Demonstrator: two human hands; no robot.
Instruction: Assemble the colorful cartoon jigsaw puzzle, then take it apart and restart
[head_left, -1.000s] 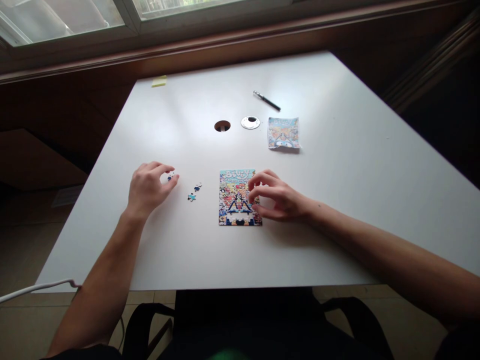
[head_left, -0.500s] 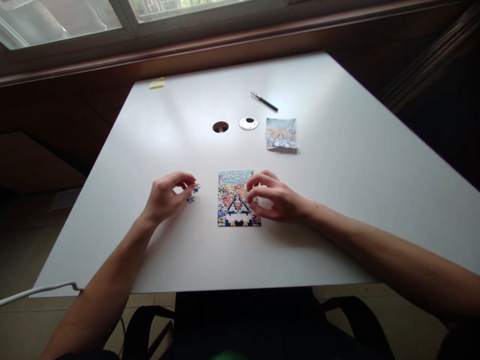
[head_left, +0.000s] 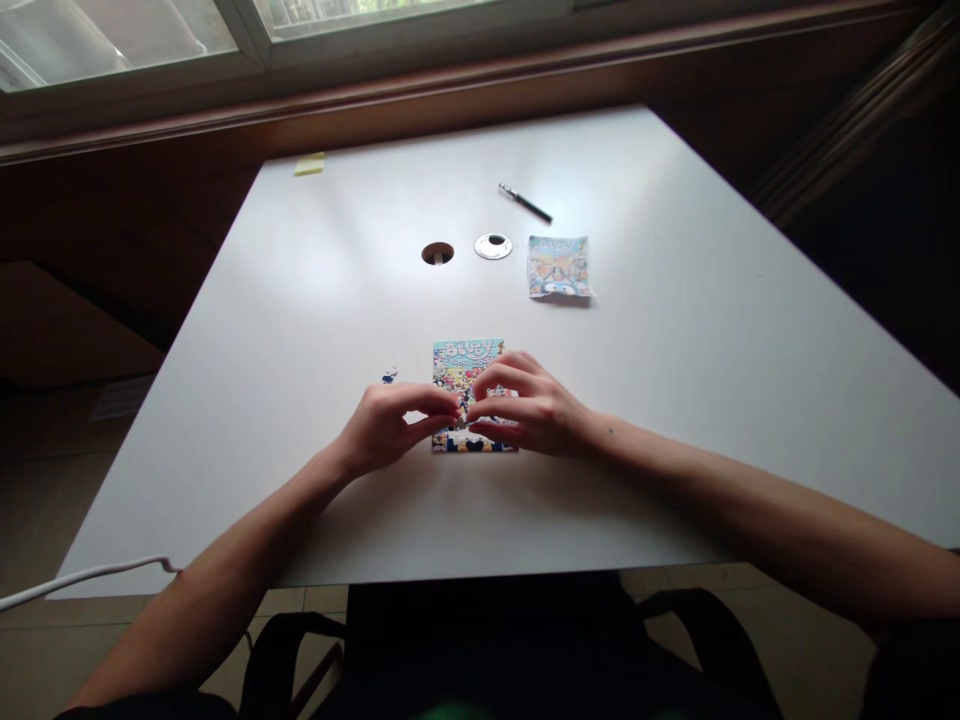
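Note:
My left hand (head_left: 397,420) is over the left part of a small, colourful jigsaw puzzle (head_left: 469,352), its thumb and forefinger pinching a small jigsaw piece (head_left: 461,423) that looks greyish here. From the other side my right hand (head_left: 529,405) reaches over the puzzle with curved fingers. Its thumb and fingertips are a little apart, right by the piece; whether they touch it I cannot tell. The puzzle lies flat, with "Bluey" lettering along its top, and both hands cover much of its middle. Just left of it lies a loose jigsaw piece (head_left: 389,376).
On the white table (head_left: 337,300) a printed packet (head_left: 559,268) with a similar picture lies beyond my right hand. Behind it is a black pen (head_left: 526,203). A round hole (head_left: 437,254) and a metal cover (head_left: 493,246) are left of the packet. A yellow note (head_left: 309,164) sticks near the far-left edge.
My left hand has moved right from the loose pieces to the puzzle, carrying one piece in its pinch. My right hand stays over the puzzle's right side. One loose piece stays on the table.

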